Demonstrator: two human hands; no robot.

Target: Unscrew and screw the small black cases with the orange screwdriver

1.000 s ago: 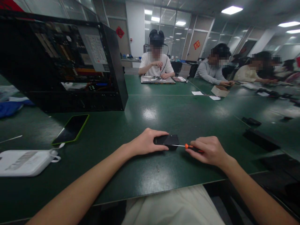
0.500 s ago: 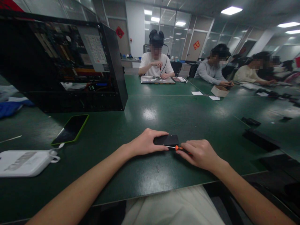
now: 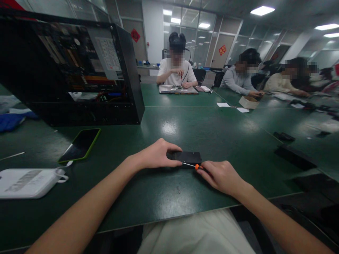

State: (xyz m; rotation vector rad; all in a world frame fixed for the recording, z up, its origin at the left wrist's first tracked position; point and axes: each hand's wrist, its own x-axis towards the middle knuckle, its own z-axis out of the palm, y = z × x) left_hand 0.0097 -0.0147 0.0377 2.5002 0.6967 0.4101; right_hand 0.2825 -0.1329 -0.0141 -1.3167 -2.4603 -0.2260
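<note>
Head view: the left hand (image 3: 157, 155) has its thumb and fingers around the left end of a small black box (image 3: 189, 157) on the green table (image 3: 212, 130), straight ahead of the wearer. The right hand (image 3: 222, 178) grips a screwdriver (image 3: 197, 167) by its orange-and-black handle, its shaft running along the box's near side towards the left thumb. The tip seems to end right at that thumb, though it is too small to be sure; better to shift the thumb back, brace the box against the table, keep the shaft low and press in small, even pushes, since a slip would run straight into the skin. An open computer case (image 3: 134, 81) and a green-edged phone (image 3: 79, 144) sit off to the left, black parts (image 3: 294, 156) to the right, all outside the tool's path
</note>
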